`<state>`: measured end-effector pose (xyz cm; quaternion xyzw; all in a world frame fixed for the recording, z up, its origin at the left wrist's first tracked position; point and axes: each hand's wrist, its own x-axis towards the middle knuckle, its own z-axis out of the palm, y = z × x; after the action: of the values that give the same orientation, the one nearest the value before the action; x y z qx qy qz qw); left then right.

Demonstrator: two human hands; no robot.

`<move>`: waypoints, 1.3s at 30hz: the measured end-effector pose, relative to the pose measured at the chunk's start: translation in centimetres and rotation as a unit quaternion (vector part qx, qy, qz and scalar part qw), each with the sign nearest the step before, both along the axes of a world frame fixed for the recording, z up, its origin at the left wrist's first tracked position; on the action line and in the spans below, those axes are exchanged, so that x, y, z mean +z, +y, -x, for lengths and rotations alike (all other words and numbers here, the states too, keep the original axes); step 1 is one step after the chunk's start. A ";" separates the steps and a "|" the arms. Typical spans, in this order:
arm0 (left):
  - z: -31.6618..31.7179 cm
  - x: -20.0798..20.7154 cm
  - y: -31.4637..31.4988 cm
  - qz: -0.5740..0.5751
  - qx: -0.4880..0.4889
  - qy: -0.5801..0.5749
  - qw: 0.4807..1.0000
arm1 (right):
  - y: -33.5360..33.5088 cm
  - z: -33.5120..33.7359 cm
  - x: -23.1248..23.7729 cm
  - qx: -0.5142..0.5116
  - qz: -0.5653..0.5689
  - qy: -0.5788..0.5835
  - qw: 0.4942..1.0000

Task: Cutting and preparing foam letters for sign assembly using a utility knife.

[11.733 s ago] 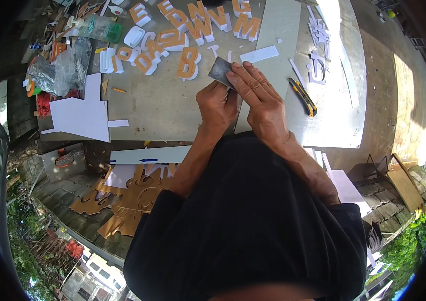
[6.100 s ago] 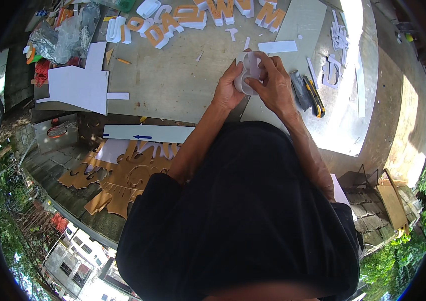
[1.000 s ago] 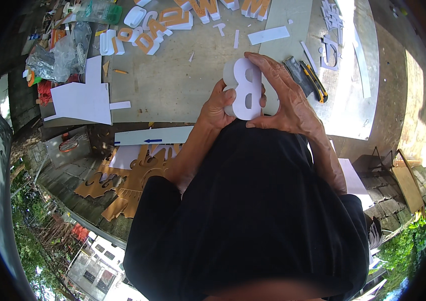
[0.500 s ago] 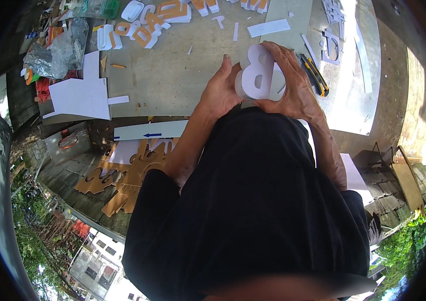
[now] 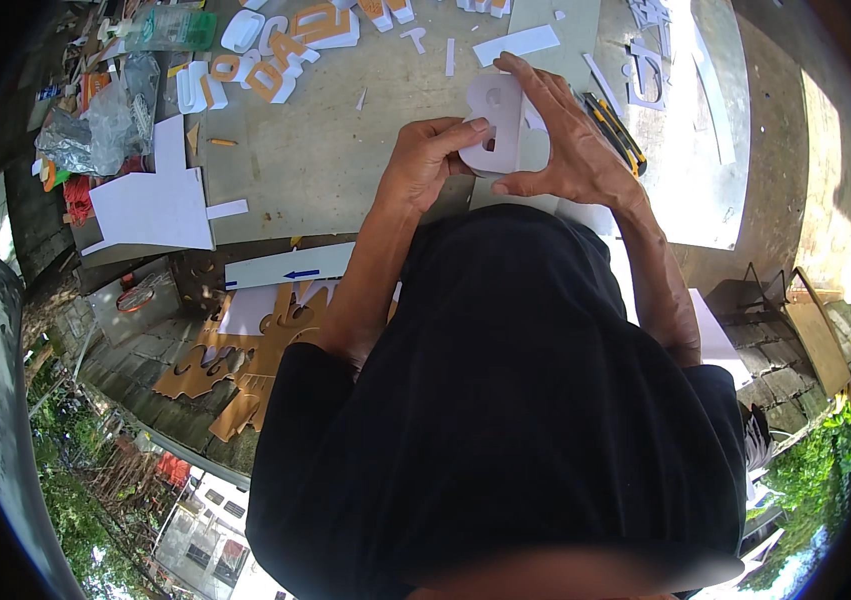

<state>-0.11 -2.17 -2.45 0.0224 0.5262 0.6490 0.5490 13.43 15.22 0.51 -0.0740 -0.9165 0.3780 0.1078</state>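
Observation:
Both my hands hold a thick white foam cut-out [image 5: 498, 122] with two round holes, just above the grey table [image 5: 315, 170]. My left hand [image 5: 425, 160] grips its lower left edge with thumb and fingers. My right hand [image 5: 560, 140] cups its right side, fingers spread over the top. A yellow and black utility knife [image 5: 613, 130] lies on the table just right of my right hand.
Orange and white foam letters [image 5: 280, 60] lie along the table's far edge. A white sheet offcut [image 5: 160, 200] and crumpled plastic bags [image 5: 105, 120] sit at the left. Brown cut-out scrap [image 5: 245, 370] lies on the ground below the table. White strips [image 5: 515, 45] lie ahead.
The white cut-out has turned and moved a little up and away in my hands. Before that I held a small grey piece.

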 end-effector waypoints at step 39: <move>0.0 -0.4 -2.3 -0.119 -0.009 0.012 0.993 | -1.4 0.3 -0.1 -0.115 0.594 0.088 0.791</move>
<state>-0.09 -4.47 -2.80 0.1001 0.4515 0.7014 0.5423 13.17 13.81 0.37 -0.1949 -0.4830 0.8374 0.1658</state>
